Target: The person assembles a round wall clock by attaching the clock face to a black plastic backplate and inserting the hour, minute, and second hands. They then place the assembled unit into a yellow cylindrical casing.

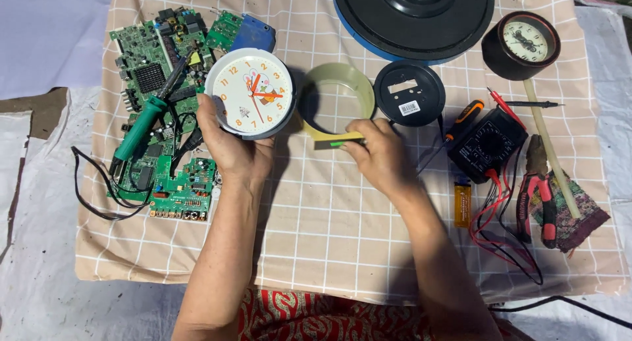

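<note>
My left hand [232,147] holds a small round clock [251,93] with a white face, orange numerals and a cartoon figure, tilted up off the cloth. My right hand [380,153] grips the near edge of an olive-green ring-shaped clock casing [337,74], which lies on the cloth just right of the clock; a small green part shows under my fingers. A round black back cover [409,93] lies right of the ring.
On the checked cloth [329,216], green circuit boards [151,71] and a green soldering iron [141,127] lie at left. A black multimeter [487,143] with red leads, pliers [536,203], a screwdriver [461,120], an orange lighter [462,203], a dark round clock [523,43] and a big black disc [415,12] are right and behind.
</note>
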